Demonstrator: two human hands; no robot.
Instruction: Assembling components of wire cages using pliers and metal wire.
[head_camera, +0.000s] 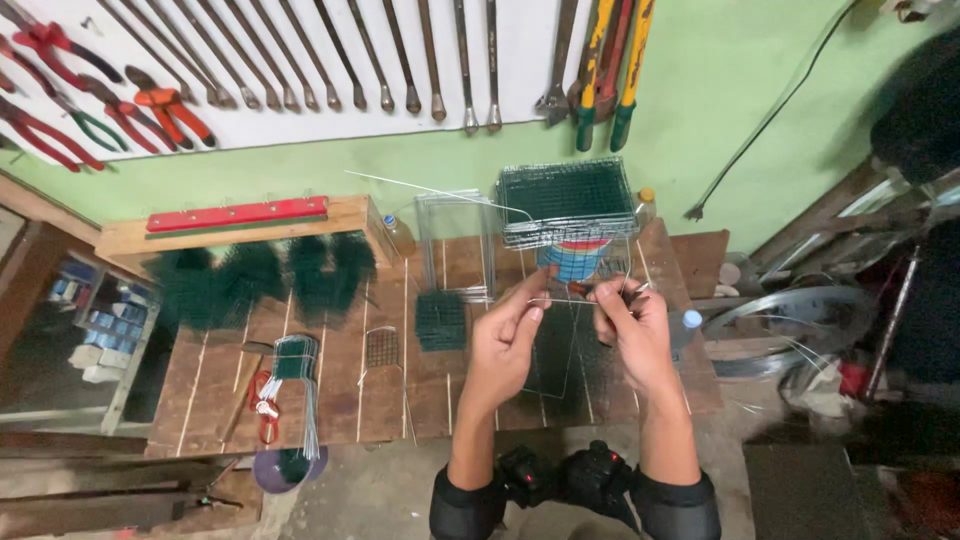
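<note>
My left hand (503, 335) and my right hand (630, 325) are raised over the wooden workbench (340, 400), both pinching a thin wire frame (568, 345) between thumb and fingers. The frame is a rectangle of bare wire held flat between the hands. Just beyond it stands a stack of green wire mesh panels (567, 200), tilted towards me. A long loose wire (430, 188) sticks out to the left from that stack.
Dark green mesh pieces (260, 275) lie at the bench's back left, beside a wooden box with a red bar (235, 215). A small mesh block (440, 320), a wire bundle (297, 370) and red-handled pliers (265, 410) sit on the bench. Wrenches and pliers hang on the wall (300, 60).
</note>
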